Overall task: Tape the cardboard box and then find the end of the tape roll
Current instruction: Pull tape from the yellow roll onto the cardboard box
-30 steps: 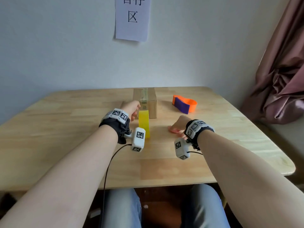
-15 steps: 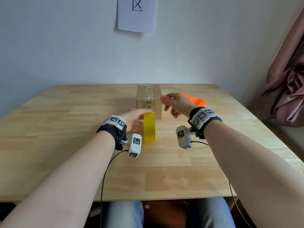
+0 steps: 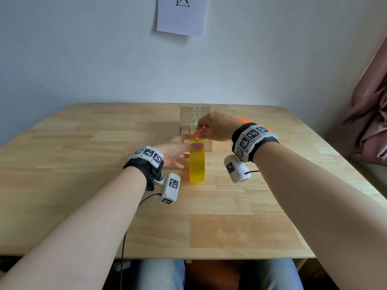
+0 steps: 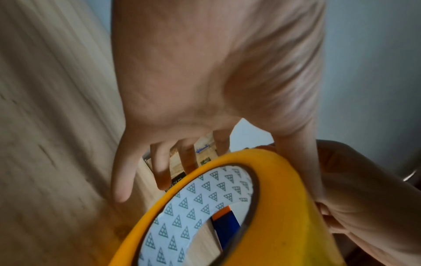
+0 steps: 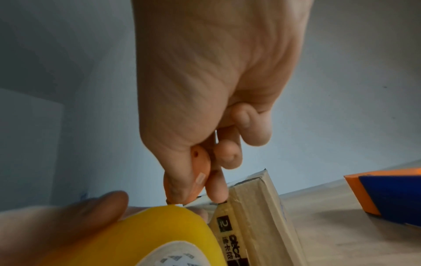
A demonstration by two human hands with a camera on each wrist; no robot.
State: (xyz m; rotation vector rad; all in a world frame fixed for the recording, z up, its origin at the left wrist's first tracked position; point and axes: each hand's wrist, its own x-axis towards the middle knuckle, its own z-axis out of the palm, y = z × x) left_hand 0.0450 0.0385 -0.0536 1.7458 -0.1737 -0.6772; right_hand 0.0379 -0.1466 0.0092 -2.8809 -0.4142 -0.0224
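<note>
Cutting stage: tape roll (image 3: 196, 164) standing on edge on the counter (image 3: 83, 164), just near of the cardboard box (image 3: 185, 119), on the scene's centre line.
Roll axis: hole facing left and right, yellow tread running near to far, top of the tread pointing toward the box.
Box state: strip of clear tape already down along the top and over the near face, judged to be still joined to the roll at the small gap between them.
Left hand (image 3: 174, 149): pressed against the roll's left side, thumb laid over the top of the tread, fingers spread straight along the left face, steadying rather than clutching.
Right hand (image 3: 215, 127): curled tight on a small orange cutter (image 5: 199, 176), tip pointed down at the gap between roll top and box near edge.
Nearer hand: right one directly above the cut point; left one just beside and below it on the roll.
Deciding relation: cutter tip just above the far top of the tread, touching or not impossible to tell.
Likely need: stroke across the tape's width, left to right, clear of the left thumb.
Beyond: orange and blue object (image 5: 387, 194) lying on the counter right of the box, apart from both hands.
</note>
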